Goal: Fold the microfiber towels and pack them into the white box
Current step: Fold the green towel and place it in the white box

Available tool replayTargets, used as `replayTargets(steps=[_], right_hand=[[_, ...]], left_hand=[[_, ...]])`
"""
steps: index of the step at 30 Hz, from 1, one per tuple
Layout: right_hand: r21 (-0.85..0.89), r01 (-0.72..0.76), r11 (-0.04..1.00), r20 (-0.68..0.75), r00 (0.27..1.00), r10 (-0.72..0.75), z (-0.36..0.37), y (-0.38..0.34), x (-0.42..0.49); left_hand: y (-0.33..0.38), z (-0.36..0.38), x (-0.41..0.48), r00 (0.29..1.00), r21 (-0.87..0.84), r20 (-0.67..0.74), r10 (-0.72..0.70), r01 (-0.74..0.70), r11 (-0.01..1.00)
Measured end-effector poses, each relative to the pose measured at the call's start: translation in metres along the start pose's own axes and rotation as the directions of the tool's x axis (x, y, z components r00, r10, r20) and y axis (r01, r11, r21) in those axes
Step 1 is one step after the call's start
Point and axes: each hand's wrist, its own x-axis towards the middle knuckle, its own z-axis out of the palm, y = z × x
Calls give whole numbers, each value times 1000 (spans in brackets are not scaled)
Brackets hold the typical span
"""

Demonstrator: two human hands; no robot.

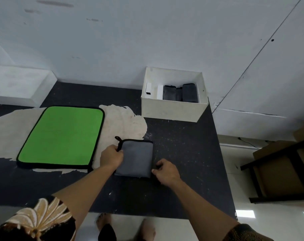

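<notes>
Left hand (111,156) hiding gray towel (137,157) corner

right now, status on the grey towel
Left hand grips grey towel at left edge, right hand pinches right edge. Folded, not yet in white box. Green towel flat alongside, not in the way.

Soft, rather dim light gives weak shadows, edges look bent, and the floor (262,223) shows glare at four o'clock.

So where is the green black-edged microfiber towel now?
Head view: the green towel lies flat on the dark table, left side, left of the left hand gripping the folded grey towel.
</notes>
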Motion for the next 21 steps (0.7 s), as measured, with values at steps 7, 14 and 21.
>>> replayTargets(steps=[7, 14, 21], right_hand=[[-43, 4, 999, -19, 1000, -5, -3, -2, 3], [-36, 4, 999, -14, 1000, -4, -1, -3, 3], [-81, 73, 994, -9, 997, -74, 2, -6, -6]], left_hand=[[-5, 0, 5, 997, -17, 69, -37, 38, 999], [-11, -2, 7, 1000, -5, 29, -4, 5, 1000], [-16, -7, 4, 986, 9, 168, -1, 0, 1000]])
